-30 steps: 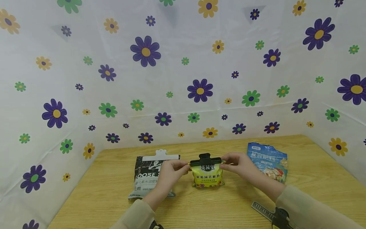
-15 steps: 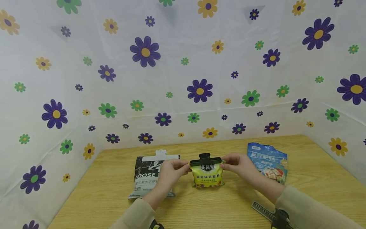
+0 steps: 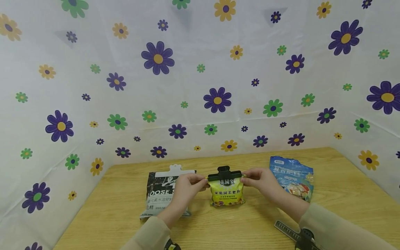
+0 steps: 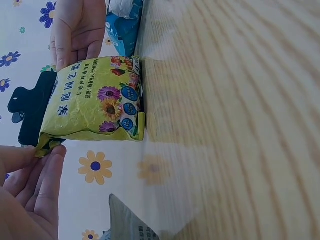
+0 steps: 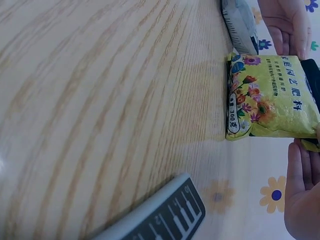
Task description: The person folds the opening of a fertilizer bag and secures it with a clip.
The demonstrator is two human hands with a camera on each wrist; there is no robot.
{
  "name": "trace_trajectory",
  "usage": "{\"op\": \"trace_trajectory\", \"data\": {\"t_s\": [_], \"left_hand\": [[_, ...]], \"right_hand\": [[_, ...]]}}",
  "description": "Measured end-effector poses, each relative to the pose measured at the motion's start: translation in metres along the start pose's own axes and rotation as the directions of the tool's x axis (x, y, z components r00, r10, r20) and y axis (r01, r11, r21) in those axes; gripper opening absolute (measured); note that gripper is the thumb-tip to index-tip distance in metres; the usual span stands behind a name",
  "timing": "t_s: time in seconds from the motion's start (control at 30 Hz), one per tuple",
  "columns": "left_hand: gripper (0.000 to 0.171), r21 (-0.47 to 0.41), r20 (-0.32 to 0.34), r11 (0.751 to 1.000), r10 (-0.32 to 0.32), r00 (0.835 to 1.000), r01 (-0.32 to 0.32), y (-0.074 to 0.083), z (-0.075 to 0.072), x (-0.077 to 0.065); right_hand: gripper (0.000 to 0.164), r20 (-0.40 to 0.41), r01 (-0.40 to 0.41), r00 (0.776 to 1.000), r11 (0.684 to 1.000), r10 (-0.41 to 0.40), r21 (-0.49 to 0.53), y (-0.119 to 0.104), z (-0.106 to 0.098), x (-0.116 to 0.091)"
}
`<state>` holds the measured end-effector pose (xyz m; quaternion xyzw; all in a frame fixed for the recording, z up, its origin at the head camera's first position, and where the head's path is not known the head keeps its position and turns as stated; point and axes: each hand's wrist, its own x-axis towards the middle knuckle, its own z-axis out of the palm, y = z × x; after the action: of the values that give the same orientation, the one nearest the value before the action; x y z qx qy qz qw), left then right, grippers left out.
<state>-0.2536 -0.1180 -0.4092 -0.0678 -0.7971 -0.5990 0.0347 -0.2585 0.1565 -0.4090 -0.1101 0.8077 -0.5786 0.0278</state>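
A small yellow fertilizer bag (image 3: 227, 194) with printed flowers stands upright in the middle of the wooden table (image 3: 231, 232). Across its top sits a black bag clip (image 3: 224, 173), also visible in the left wrist view as a black clip (image 4: 35, 105). My left hand (image 3: 185, 192) pinches the bag's top left corner between thumb and fingers. At the opposite top corner, just beyond the clip's end, my right hand (image 3: 264, 182) pinches the bag. In the right wrist view the yellow bag (image 5: 272, 100) shows its front, with the clip partly cut off by the frame.
Left of the yellow bag lies a black and grey bag (image 3: 156, 194) with a white clip (image 3: 175, 169) on its top, partly behind my left hand. A blue bag (image 3: 292, 177) without a visible clip lies at right. A slotted grey strip (image 3: 285, 230) sticks out by my right wrist.
The yellow bag stands slightly more upright, its clip a little higher against the backdrop. Both hands keep their pinch. The head view has shifted slightly.
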Motion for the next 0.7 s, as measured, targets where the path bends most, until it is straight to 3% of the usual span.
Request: {"op": "trace_trajectory", "data": {"t_s": [0.7], "left_hand": [[0.014, -0.037, -0.004, 0.998, -0.054, 0.999, 0.053, 0.003, 0.0003, 0.0004]], "right_hand": [[0.029, 0.011, -0.043, 0.999, 0.999, 0.043, -0.001, 0.0008, 0.003, 0.0009]]}}
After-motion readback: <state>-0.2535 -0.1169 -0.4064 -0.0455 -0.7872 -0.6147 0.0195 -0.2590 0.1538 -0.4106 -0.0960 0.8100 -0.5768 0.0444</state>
